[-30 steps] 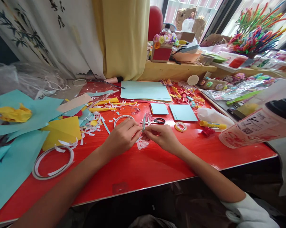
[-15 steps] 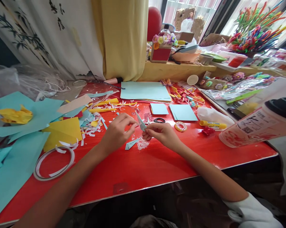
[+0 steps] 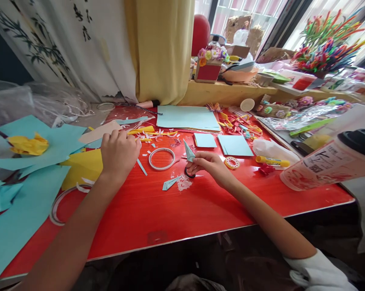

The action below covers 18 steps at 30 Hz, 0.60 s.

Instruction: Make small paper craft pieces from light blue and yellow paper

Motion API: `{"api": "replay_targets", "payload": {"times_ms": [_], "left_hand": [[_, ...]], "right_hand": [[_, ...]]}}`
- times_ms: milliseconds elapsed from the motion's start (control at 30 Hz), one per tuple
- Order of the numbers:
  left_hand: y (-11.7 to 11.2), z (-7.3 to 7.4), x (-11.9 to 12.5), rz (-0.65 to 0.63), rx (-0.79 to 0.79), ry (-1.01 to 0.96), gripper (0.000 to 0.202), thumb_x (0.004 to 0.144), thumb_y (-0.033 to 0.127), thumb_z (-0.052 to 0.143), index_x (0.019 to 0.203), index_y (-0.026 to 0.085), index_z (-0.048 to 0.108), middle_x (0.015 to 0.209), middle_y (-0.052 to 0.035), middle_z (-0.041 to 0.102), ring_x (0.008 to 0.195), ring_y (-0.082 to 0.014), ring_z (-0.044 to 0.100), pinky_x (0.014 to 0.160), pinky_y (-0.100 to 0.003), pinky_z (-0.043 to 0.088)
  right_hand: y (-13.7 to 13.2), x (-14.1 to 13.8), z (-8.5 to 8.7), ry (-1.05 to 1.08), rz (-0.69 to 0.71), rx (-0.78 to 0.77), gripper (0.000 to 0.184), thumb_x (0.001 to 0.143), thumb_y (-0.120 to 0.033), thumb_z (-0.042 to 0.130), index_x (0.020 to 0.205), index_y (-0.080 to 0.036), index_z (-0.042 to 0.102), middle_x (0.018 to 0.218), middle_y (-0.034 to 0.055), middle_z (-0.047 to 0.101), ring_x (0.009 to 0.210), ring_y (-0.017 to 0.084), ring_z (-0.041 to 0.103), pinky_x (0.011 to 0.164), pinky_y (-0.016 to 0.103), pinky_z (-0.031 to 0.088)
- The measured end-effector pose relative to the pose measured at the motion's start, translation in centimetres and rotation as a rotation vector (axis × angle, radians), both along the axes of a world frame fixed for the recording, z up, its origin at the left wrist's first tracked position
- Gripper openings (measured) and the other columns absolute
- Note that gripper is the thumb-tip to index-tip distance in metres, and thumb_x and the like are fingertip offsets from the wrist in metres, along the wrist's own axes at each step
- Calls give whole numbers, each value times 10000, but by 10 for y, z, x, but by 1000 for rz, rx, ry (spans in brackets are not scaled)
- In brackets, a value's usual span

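Holds a folded blue piece (image 3: 189,152) over the worktop (image 3: 130,226), pointed end up, with the grip of the right hand (image 3: 207,166) pinched narrow on the lower end. Has a black scissors handle (image 3: 190,173) just below those same fingers. Curls the left hand (image 3: 119,155) over the near side of the yellow strips (image 3: 142,130) and peach card (image 3: 94,134), well apart from the folded piece; cannot tell whether closed on anything there, with the fingertips mostly hidden.

Seems well advanced on the held piece, judging by the crisp, narrow point. Shows a second folded piece (image 3: 171,184) lying beside a whitish patch (image 3: 184,182), apparently brought to a similar shape. Leaves plenty of paper flat and unfolded: a small stack (image 3: 205,140), a larger square stack (image 3: 235,145) just to the right and, farther back, a pile of big sheets (image 3: 186,117).

Includes among containers a tall cup (image 3: 317,161) at the right of the worktop (capped with a black lid (image 3: 359,142), so contents out of sight). Features, on the window sill (image 3: 197,92), a red-fronted box (image 3: 205,73) topped with small flowers (image 3: 212,54), and a peach bowl (image 3: 239,76) with a grey-blue item at the rim.
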<state>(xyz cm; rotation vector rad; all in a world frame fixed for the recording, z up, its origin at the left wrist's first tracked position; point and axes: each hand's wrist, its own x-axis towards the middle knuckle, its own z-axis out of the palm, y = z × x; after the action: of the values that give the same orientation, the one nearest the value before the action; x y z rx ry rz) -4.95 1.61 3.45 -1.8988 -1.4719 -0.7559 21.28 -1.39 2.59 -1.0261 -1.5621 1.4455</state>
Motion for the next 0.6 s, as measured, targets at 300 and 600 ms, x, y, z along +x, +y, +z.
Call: {"api": "replay_targets", "payload": {"times_ms": [300, 600], "left_hand": [[0, -10, 1, -86, 42, 52, 184, 735, 76, 383, 681, 167, 534, 686, -119, 563, 739, -262, 502, 587, -372, 341], [-76, 58, 31, -708, -28, -12, 256, 796, 66, 368, 736, 209, 571, 763, -40, 611, 713, -176, 554, 614, -334, 444]], "right_hand": [[-8, 19, 17, -10, -42, -12, 143, 760, -208, 478, 693, -134, 580, 667, 42, 636, 571, 115, 601, 577, 259, 494], [-75, 87, 3, -261, -298, -172, 203, 778, -331, 487, 797, -150, 578, 632, 18, 571, 450, 87, 492, 417, 225, 391]]}}
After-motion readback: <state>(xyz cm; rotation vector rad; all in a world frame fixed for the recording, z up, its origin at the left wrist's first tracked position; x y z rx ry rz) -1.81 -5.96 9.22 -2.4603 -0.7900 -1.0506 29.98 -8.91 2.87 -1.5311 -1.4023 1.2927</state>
